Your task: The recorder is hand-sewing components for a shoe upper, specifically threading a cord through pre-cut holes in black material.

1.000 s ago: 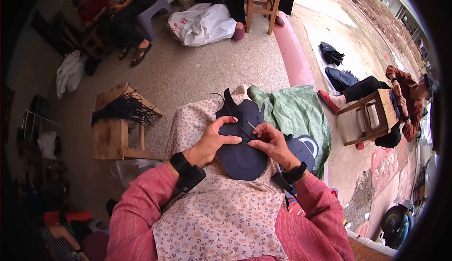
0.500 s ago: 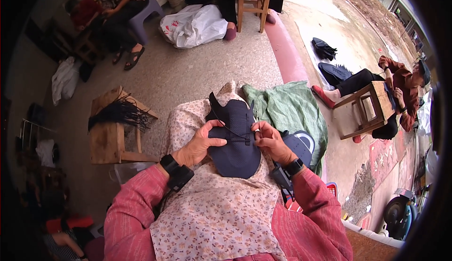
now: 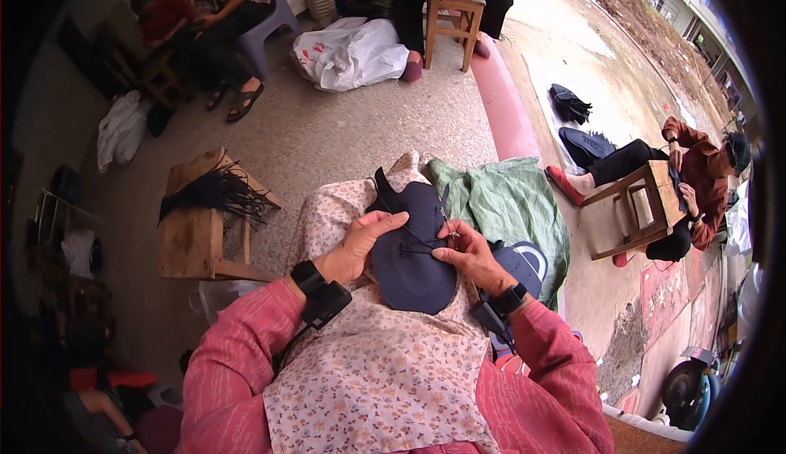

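A dark navy fabric shoe upper [image 3: 413, 282] lies on my lap over a floral apron [image 3: 368, 380], its rounded end toward me. My left hand [image 3: 354, 247] is closed at its left side, thumb and forefinger pinching a thin black cord [image 3: 420, 239]. The cord crosses the upper toward my right hand [image 3: 476, 262]. At the right edge of the upper, my right hand pinches a thin, shiny tool whose exact kind I cannot make out. Beside that wrist rests another blue shoe piece [image 3: 528, 264] with a pale edge, partly on a green cloth [image 3: 512, 204].
Left of my lap stands a wooden stool [image 3: 187, 245] bearing a bundle of black cords [image 3: 214, 194]. A white sack [image 3: 348, 54] lies ahead, near a seated person's stool [image 3: 453, 2]. Another person [image 3: 704, 180] works at a stool on the right. Dark shoe pieces [image 3: 585, 147] lie beyond.
My left hand has shifted up from the fabric's left edge, drawing the cord across the upper. My right hand has moved slightly down and stays pinched at the right edge.
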### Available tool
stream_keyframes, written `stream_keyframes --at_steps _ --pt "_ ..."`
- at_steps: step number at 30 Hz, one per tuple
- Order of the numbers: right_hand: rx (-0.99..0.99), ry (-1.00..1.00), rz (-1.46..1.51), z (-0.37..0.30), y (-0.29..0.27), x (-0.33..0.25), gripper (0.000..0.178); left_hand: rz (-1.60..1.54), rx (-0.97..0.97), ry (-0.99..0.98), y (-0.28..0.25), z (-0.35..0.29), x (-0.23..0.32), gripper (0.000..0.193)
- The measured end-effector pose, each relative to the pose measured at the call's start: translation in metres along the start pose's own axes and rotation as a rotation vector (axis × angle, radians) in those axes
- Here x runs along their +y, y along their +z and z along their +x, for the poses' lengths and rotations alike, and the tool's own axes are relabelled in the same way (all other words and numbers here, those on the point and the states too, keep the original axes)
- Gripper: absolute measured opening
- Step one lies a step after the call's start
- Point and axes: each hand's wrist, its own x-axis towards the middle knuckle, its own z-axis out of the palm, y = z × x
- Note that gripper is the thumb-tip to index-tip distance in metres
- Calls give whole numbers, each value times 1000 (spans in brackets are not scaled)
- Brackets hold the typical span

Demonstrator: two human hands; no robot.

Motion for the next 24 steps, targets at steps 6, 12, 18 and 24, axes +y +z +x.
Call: stream_keyframes --at_steps 6,12,18,24 --pt "22 11 70 -5 1 -2 30 192 127 225 -3 12 -22 23" --pt "90 129 -184 -12 -8 -31 16 71 10 182 1 -12 -18 30" --pt "148 -378 -830 -8 12 -51 12 205 6 350 -1 -13 -21 31" --pt "139 -483 -1058 1 15 -48 9 114 -43 271 -1 -8 -23 37"
